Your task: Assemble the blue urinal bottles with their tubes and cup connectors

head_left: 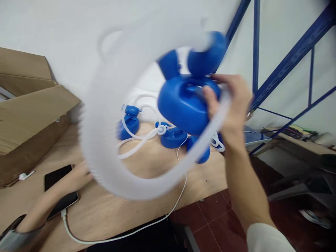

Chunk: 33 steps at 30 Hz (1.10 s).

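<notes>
My right hand [227,105] is closed around the handle of a blue plastic bottle [181,105], raised above the table. From the bottle a white corrugated hose [99,140] sweeps in a wide, blurred loop close to the camera. Blue neck pieces [206,56] stick up at the bottle's top, one joined to the hose. Low on the left, my left hand [78,178] is over the table beside a black phone [61,178], its forearm crossing the phone. The hose hides the fingertips of that hand.
More blue bottles [173,138] with thin white tubes [136,148] stand along the wall. An open cardboard box [34,115] occupies the left side. A white cable [118,241] runs from the phone past the table's front edge [204,199]. Blue metal framing [288,66] rises at right.
</notes>
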{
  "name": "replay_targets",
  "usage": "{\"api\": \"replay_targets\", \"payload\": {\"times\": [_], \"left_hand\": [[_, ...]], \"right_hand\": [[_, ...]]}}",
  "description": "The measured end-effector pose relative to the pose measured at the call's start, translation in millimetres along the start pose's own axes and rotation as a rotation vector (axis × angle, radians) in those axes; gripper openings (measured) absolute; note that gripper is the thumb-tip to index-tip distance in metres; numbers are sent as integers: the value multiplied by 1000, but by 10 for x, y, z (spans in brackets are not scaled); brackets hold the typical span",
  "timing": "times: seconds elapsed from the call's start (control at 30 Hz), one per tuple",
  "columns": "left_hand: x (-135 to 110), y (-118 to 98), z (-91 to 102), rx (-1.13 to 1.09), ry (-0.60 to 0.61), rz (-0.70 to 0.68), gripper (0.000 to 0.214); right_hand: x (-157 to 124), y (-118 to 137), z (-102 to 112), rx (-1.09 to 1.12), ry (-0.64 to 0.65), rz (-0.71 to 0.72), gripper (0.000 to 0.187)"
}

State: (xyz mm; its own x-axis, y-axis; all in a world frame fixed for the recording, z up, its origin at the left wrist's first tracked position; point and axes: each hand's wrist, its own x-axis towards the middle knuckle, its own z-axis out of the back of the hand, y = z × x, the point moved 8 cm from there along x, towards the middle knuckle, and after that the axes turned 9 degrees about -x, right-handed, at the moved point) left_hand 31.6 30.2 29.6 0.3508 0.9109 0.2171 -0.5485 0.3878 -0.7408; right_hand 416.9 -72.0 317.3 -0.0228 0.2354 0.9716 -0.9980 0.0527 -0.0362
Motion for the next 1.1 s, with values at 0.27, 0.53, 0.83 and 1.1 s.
{"api": "replay_targets", "payload": {"times": [0.27,0.53,0.83,1.1], "left_hand": [[9,500,-321,248,47,0,77],[-22,560,-427,400,72,-128,64],[-38,551,-498,386,74,-148,56],[-50,535,-522,387,72,-152,47]], "right_hand": [[117,2203,-1532,209,470,215,49],[-441,3301,-2433,288,802,237,42],[-1144,3925,-3134,258,1015,285,33],[-1293,4193,-3456,196,943,325,36]]}}
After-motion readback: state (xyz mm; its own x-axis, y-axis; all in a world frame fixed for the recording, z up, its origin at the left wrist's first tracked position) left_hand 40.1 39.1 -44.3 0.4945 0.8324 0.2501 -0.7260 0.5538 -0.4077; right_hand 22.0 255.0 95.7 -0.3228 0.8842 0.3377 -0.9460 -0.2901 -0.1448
